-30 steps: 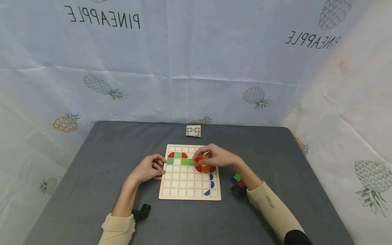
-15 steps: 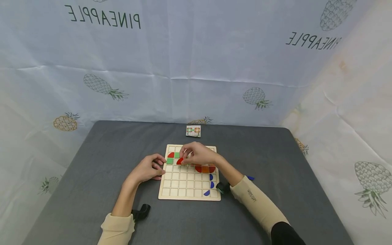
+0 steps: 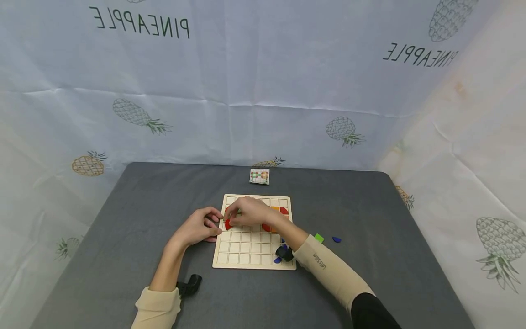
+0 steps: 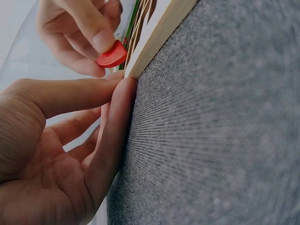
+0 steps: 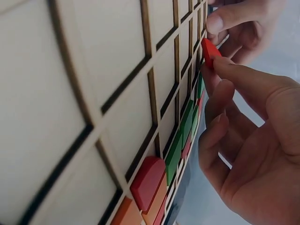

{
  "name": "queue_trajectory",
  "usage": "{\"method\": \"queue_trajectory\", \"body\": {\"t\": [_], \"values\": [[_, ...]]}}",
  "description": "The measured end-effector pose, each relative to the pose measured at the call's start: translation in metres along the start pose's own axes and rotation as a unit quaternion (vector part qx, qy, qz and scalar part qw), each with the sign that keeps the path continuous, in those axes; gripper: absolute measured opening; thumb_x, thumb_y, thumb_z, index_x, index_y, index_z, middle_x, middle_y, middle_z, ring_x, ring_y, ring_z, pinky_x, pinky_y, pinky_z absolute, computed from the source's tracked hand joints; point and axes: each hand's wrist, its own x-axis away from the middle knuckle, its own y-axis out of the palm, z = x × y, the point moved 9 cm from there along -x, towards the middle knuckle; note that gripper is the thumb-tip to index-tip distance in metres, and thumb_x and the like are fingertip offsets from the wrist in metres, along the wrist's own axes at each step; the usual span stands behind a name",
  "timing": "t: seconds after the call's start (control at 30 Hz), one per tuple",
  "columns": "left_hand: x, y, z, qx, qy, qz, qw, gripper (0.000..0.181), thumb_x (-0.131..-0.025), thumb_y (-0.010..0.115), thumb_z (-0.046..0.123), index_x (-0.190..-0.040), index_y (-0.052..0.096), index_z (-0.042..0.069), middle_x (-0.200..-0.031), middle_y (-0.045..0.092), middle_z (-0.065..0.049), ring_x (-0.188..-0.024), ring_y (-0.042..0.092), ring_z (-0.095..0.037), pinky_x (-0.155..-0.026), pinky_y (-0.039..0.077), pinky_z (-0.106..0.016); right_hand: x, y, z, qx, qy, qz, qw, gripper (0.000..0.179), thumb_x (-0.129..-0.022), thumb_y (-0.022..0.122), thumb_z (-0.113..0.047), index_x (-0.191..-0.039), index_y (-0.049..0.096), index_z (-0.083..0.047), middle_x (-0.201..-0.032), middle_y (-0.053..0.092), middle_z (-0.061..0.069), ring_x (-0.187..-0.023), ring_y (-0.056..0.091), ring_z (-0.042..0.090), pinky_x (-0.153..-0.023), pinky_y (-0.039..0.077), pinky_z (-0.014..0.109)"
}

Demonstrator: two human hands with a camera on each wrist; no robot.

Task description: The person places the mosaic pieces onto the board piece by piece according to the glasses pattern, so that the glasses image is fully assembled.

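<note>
A square wooden grid board [image 3: 246,249] lies flat, with coloured tiles set in its upper rows. My left hand [image 3: 199,227] pinches the board's left edge between thumb and index finger, as the left wrist view shows close up. Over the left column, my right hand [image 3: 250,211] holds a red tile [image 3: 228,225] with one rounded side between thumb and fingers. In the left wrist view this red tile [image 4: 112,57] is tilted right by the board's edge. Green tiles [image 5: 173,159] and a dark red tile [image 5: 149,183] sit in cells in the right wrist view. My right hand hides part of the upper rows.
Behind the board lies a small pattern card [image 3: 259,176]. A green tile [image 3: 319,238] and a blue tile [image 3: 337,239] lie loose on the grey table [image 3: 370,219] to the right. The right forearm crosses the board's right side, above a blue tile [image 3: 277,260].
My right hand has moved left across the board, from the orange and red tiles to the left column, now carrying the red tile. My left hand has stayed at the board's edge.
</note>
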Motion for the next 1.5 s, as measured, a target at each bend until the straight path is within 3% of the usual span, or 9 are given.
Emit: {"method": "queue_trajectory", "body": {"t": [0.27, 0.5, 0.73, 1.0, 1.2, 1.5], "values": [[-0.0003, -0.0001, 0.0001, -0.001, -0.004, 0.000, 1.0000, 0.039, -0.092, 0.078, -0.004, -0.128, 0.063, -0.006, -0.107, 0.059, -0.018, -0.079, 0.066, -0.021, -0.068, 0.068, -0.038, -0.0029, 0.0009, -0.0058, 0.016, -0.001, -0.002, 0.9999, 0.019, -0.106, 0.069, -0.013, -0.118, 0.084, -0.014, -0.106, 0.084, 0.003, -0.090, 0.072, 0.013, -0.072, 0.049, 0.017], [-0.0009, -0.0010, 0.0004, -0.003, -0.003, 0.001, 1.0000, 0.040, -0.092, 0.078, -0.003, -0.129, 0.063, -0.006, -0.108, 0.059, -0.019, -0.079, 0.066, -0.020, -0.068, 0.068, -0.037, -0.0032, 0.0008, -0.0054, 0.020, 0.011, 0.008, 0.9997, 0.018, -0.104, 0.072, -0.012, -0.117, 0.084, -0.015, -0.107, 0.083, 0.000, -0.096, 0.073, 0.013, -0.077, 0.053, 0.018], [-0.0002, -0.0017, 0.0014, -0.003, -0.001, -0.001, 1.0000, 0.039, -0.093, 0.078, -0.003, -0.128, 0.063, -0.007, -0.105, 0.061, -0.018, -0.079, 0.065, -0.020, -0.067, 0.068, -0.036, -0.0010, 0.0043, -0.0036, 0.020, 0.042, -0.006, 0.9989, 0.021, -0.099, 0.080, -0.021, -0.120, 0.082, -0.020, -0.097, 0.077, -0.007, -0.075, 0.060, 0.004, -0.062, 0.047, 0.020], [-0.0004, -0.0023, 0.0007, 0.001, -0.003, -0.002, 1.0000, 0.042, -0.093, 0.078, -0.003, -0.131, 0.061, -0.008, -0.111, 0.064, -0.021, -0.082, 0.067, -0.020, -0.068, 0.069, -0.036, -0.0049, 0.0088, -0.0069, 0.044, 0.034, -0.013, 0.9984, 0.027, -0.099, 0.082, -0.025, -0.125, 0.080, -0.022, -0.091, 0.075, -0.007, -0.065, 0.054, 0.002, -0.056, 0.042, 0.018], [-0.0014, -0.0020, 0.0010, 0.002, -0.001, 0.000, 1.0000, 0.040, -0.092, 0.078, -0.004, -0.129, 0.062, -0.008, -0.107, 0.060, -0.018, -0.078, 0.066, -0.019, -0.067, 0.069, -0.035, -0.0042, 0.0081, -0.0029, 0.072, 0.053, -0.010, 0.9960, 0.025, -0.096, 0.085, -0.029, -0.120, 0.080, -0.025, -0.087, 0.072, -0.012, -0.065, 0.055, 0.002, -0.054, 0.041, 0.020], [-0.0005, -0.0007, -0.0002, 0.005, -0.004, 0.000, 1.0000, 0.040, -0.091, 0.078, -0.004, -0.128, 0.062, -0.007, -0.105, 0.058, -0.018, -0.077, 0.065, -0.020, -0.067, 0.069, -0.036, 0.0026, 0.0074, -0.0003, 0.065, 0.052, -0.012, 0.9964, 0.026, -0.095, 0.086, -0.030, -0.120, 0.079, -0.025, -0.089, 0.073, -0.013, -0.071, 0.059, 0.002, -0.059, 0.045, 0.022]]}}
